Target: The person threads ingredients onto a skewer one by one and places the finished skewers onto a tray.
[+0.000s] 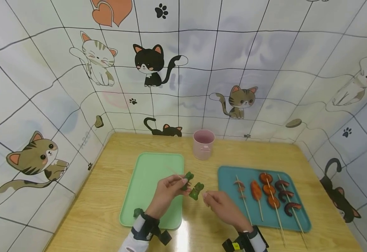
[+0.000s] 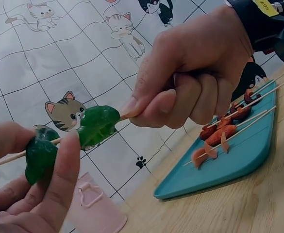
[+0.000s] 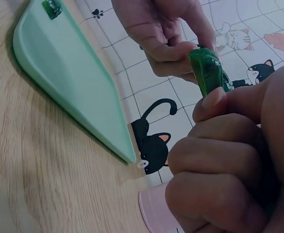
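Over the gap between the two trays, a thin wooden skewer (image 2: 10,158) runs through two glossy green lobed pieces. My left hand (image 1: 167,191) pinches one green piece (image 2: 41,156) between thumb and fingers, with the skewer's far end sticking out beyond it. The other green piece (image 1: 197,191) sits on the stick between my hands. With thumb and forefinger, my right hand (image 1: 224,207) grips the skewer's near end close to that piece, its other fingers curled in. Another green piece (image 1: 138,212) lies on the light green tray (image 1: 158,164), beside my left wrist.
At the right a teal tray (image 1: 228,173) bears several skewers: thin pink slices (image 1: 240,187), an orange-red oval piece (image 1: 256,190), round orange slices (image 1: 269,190) and dark curled pieces (image 1: 285,195). Some sticks overhang its front edge. A pink cup (image 1: 203,145) stands at the back, near the wall.
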The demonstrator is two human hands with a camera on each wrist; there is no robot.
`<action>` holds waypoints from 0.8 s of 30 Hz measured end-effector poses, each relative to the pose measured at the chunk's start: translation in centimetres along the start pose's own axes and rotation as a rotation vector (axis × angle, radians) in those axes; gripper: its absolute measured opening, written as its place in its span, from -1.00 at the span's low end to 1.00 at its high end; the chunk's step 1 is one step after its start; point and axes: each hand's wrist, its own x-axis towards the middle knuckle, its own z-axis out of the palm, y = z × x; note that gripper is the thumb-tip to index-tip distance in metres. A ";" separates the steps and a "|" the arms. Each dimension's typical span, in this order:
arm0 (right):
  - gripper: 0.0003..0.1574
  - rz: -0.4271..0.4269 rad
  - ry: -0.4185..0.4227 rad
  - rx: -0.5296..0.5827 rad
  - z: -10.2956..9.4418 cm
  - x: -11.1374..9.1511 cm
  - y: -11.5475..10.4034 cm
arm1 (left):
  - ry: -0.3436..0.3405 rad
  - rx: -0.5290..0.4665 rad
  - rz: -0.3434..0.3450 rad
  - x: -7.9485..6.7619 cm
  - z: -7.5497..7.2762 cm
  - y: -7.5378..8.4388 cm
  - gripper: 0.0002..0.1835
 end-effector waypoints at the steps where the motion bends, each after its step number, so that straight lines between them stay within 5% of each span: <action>1: -0.39 0.000 0.007 -0.008 0.1 0.0 0.0 | 0.002 -0.002 -0.014 0.0 0.0 0.0 -0.56; 14: -0.39 0.020 0.067 -0.035 -0.6 -0.3 0.7 | -0.041 0.125 -0.026 -0.3 -2.9 1.5 -0.56; 20: -0.45 0.034 0.107 -0.030 -1.3 -0.7 0.8 | 0.021 0.214 -0.018 -0.5 -5.8 2.4 -0.54; 24: -0.47 0.021 0.116 -0.021 -1.5 -1.0 1.0 | 0.073 0.359 -0.029 -1.3 -8.0 2.2 -0.51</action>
